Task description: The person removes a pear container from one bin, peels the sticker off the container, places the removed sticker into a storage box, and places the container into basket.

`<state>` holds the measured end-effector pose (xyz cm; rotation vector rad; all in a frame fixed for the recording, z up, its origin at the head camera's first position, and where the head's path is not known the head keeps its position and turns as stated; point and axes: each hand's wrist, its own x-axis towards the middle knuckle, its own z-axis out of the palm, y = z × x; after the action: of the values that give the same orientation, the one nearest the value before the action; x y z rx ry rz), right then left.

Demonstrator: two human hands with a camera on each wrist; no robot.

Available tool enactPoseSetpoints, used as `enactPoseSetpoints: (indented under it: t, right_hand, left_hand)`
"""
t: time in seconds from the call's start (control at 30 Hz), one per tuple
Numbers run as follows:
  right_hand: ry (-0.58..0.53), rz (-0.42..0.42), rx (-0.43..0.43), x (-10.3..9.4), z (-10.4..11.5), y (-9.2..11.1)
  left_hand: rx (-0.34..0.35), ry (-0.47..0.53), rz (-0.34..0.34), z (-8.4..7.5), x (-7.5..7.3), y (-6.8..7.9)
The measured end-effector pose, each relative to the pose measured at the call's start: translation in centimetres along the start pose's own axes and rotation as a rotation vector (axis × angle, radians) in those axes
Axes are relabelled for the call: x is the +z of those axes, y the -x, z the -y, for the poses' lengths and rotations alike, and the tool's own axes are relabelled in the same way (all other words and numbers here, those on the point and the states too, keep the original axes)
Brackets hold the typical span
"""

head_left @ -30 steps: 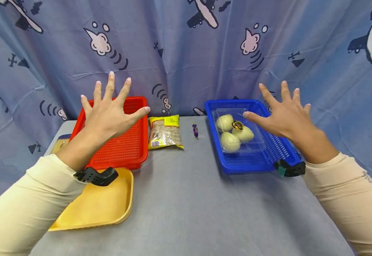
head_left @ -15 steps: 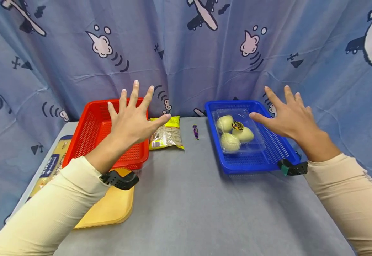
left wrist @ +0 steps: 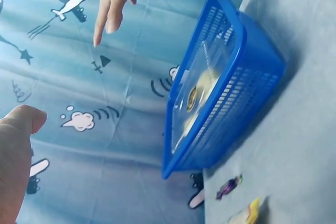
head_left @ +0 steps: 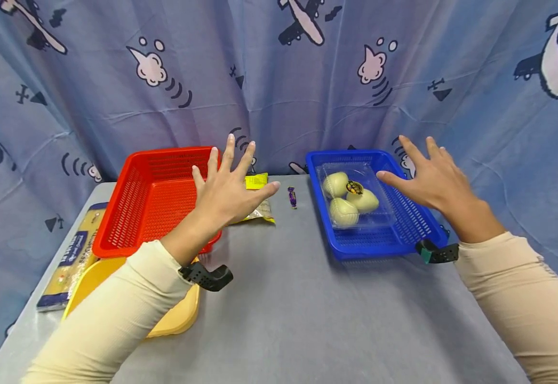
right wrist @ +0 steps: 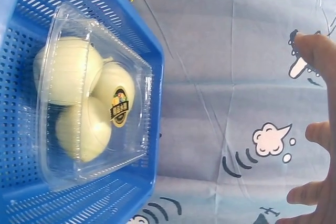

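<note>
Plainly, both hands are raised with fingers spread; the left hand [head_left: 226, 194] is left of centre in the head view, its grip extended and overlapping the right side of the red basket [head_left: 164, 205] and part of the yellow packet [head_left: 258, 181]; the right hand [head_left: 432, 178] is at right of centre, its grip likewise extended, the thumb pointing toward the middle of the frame over the blue basket [head_left: 389, 249]; contact between either hand and the items cannot be confirmed from the head view, though the left wrist view shows the right hand apart from the blue basket, near its top edge.

The blue basket occupies right of centre; inside it sits a clear plastic box [head_left: 383, 212], tilted in the right wrist view, containing three pale rounded pieces [head_left: 343, 212] and bearing a dark round label [head_left: 355, 188]; the red basket stands at left of centre; the yellow packet lies just beside it, partly hidden by the left hand; a small purple wrapped sweet [head_left: 292, 197] lies between the packet and the blue basket.

At lower left, a yellow tray [head_left: 183, 314] is partly covered by the left sleeve [head_left: 116, 320]; a gold and blue pack [head_left: 74, 248] lies along the left edge of the grey surface [head_left: 284, 309]; a blue curtain [head_left: 269, 80] printed with aeroplanes fills the upper frame; a black strap mount [head_left: 209, 276] is on the left wrist, another on the right.
</note>
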<state>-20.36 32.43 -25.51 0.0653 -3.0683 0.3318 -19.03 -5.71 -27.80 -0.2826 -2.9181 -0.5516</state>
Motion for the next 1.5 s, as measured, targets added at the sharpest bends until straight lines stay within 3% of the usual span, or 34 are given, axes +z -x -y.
enactPoseSetpoints:
  t: [0.5, 0.83, 1.07, 1.5]
  right_hand:
    - [-0.054, 0.02, 0.02, 2.1, -1.5, -0.2]
    - [-0.104, 0.018, 0.014, 3.4, -2.5, -0.6]
    - [-0.131, 0.027, 0.001, 4.1, -3.3, -0.7]
    - [-0.193, 0.13, 0.019, 5.3, -4.4, -1.4]
  left_hand:
    - [0.028, 0.054, 0.027, -2.3, 4.0, 0.8]
    - [0.059, 0.183, 0.081, -4.1, 7.2, 1.1]
    - [0.052, 0.181, 0.093, -5.0, 8.4, 1.2]
    - [0.054, 0.205, 0.146, -6.3, 11.2, 1.6]
